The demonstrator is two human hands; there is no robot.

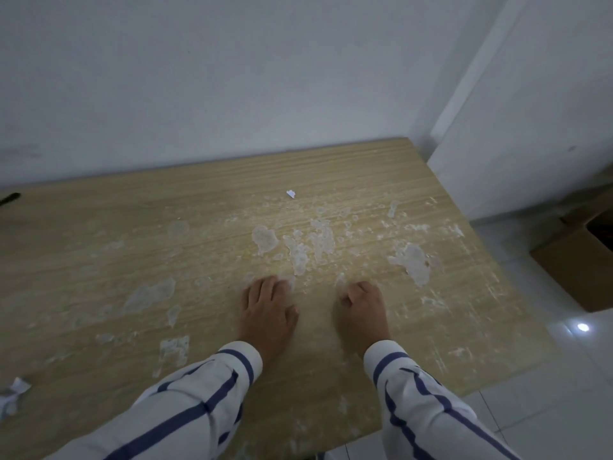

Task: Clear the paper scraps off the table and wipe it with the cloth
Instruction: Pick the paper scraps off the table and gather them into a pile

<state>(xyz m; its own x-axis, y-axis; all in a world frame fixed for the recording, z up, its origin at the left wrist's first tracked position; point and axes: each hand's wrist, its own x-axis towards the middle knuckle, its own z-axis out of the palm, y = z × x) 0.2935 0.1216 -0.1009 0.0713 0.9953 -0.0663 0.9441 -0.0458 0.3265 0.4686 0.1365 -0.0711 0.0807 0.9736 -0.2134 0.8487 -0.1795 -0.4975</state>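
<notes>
Your left hand lies flat and empty mid-desk; your right hand is curled, contents unclear. Pinch the light, flimsy scrap near the far edge; crumpled paper sits at the left edge.

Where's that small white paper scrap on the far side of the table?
In the head view, the paper scrap lies toward the table's far edge, beyond both hands, near the wall.

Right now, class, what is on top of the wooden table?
On the table: one small paper scrap, crumpled paper at its left edge, whitish residue patches, both hands. Whatever lies under the left hand and right hand is covered.
</notes>
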